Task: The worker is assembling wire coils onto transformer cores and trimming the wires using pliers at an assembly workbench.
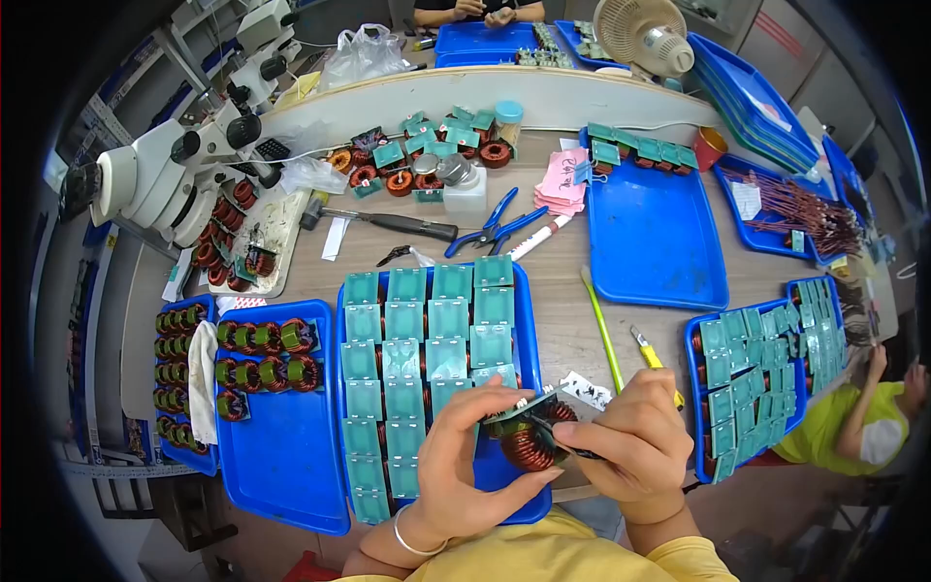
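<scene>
My left hand (pixel 458 451) holds a copper-wound toroid coil (pixel 529 448) by its edges, between thumb and fingers. The coil is fixed to a small green board, tilted on its side. In my right hand (pixel 635 446), closed fingers grip a thin dark tool (pixel 539 424). Its tip points at the coil and board; whether it touches them I cannot tell, nor its exact kind. Beneath both hands lies a blue tray (pixel 528 339) with rows of green-boarded coils (pixel 401 359), boards facing up. My right fingers partly hide the coil's right side.
Left stands a blue tray (pixel 281 456) with several coils (pixel 299 336). A yellow utility knife (pixel 648 351), green stick (pixel 603 330), blue-handled pliers (pixel 497 230) and hammer (pixel 402 225) lie beyond. A blue tray (pixel 659 242) sits behind, a microscope (pixel 145 184) left. Another person (pixel 853 427) is at right.
</scene>
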{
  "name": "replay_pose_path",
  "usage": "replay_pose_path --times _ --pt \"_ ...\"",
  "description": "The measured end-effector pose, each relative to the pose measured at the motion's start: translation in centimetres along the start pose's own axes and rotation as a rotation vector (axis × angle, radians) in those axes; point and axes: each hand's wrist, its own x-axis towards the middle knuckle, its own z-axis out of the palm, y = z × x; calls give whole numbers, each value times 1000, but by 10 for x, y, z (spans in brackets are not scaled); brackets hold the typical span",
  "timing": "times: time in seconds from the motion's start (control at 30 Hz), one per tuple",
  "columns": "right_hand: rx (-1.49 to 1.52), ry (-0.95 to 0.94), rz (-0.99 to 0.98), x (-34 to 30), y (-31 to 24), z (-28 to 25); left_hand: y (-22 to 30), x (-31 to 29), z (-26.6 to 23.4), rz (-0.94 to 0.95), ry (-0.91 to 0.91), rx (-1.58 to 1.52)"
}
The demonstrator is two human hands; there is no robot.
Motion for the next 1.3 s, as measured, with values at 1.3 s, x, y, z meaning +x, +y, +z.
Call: replay_pose_path --times 1.3 --pt "373 44 154 -8 10 0 -5 6 1 -191 -13 -542"
